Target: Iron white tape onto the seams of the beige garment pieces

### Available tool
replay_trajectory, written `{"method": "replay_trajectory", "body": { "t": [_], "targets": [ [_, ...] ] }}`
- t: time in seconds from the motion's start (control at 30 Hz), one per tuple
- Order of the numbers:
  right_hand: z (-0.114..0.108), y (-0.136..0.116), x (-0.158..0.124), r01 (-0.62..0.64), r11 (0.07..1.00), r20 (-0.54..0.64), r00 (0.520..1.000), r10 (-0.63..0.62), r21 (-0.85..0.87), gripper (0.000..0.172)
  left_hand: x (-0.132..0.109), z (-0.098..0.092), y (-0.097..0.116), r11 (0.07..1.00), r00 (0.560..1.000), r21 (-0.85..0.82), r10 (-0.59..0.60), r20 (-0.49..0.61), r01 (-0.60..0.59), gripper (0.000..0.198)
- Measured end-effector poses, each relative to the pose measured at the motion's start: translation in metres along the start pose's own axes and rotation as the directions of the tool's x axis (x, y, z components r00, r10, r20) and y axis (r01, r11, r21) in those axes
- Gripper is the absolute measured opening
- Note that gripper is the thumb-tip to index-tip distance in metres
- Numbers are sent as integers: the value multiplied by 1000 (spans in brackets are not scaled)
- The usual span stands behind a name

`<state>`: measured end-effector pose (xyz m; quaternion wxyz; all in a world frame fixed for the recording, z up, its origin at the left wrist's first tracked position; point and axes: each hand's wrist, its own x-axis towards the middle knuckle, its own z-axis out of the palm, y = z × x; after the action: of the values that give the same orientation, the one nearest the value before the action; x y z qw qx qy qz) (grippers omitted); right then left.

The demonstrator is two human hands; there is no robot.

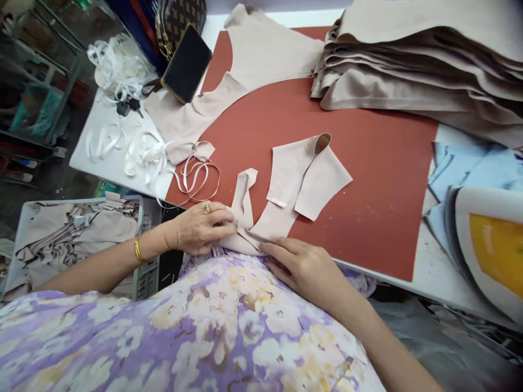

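A beige cut fabric piece (275,220) lies at the front edge of the table, its far end folded over into a loop. My left hand (204,226), with a ring and a gold bracelet, pinches its near left part, beside a narrow upright strip of the same cloth. From the right, my right hand (304,267) grips the near edge between thumb and fingers, close to my floral clothing (229,321). Folds and fingers hide exactly how the cloth layers meet between the hands.
Stacked beige fabric (408,71) fills the back right. At the left lie white ribbon (143,152), a phone (187,64) and a patterned bag (180,22). A crate (149,218) of cut pieces stands lower left; a yellow-and-white object (496,245) is at right.
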<state>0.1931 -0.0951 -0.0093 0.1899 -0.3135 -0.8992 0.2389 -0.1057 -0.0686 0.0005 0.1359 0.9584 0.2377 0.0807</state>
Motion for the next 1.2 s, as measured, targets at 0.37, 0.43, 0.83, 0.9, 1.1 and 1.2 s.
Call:
{"method": "replay_trajectory", "body": {
  "t": [0.37,0.43,0.83,0.9,1.1,1.2],
  "targets": [
    [-7,22,33,-275,955,-377,901,216,-110,10,38,-4,-22,900,802,-257,-432,-413,353,11],
    [-6,29,36,-334,931,-429,870,244,-148,15,43,-4,-26,881,750,-170,-467,-468,442,18],
    [0,18,19,-121,984,-420,906,56,-129,25,26,7,12,851,747,-192,-522,-412,489,11],
    [-5,14,16,-76,991,-423,906,24,-106,28,31,-3,17,873,756,-191,-484,-441,448,11],
    [-25,-5,13,85,996,-436,898,-65,25,42,51,-46,36,723,787,-462,-612,-84,513,22],
    [-26,-8,11,99,995,-443,893,-76,27,41,59,-58,38,750,776,-382,-620,-121,540,24]
  ]
}}
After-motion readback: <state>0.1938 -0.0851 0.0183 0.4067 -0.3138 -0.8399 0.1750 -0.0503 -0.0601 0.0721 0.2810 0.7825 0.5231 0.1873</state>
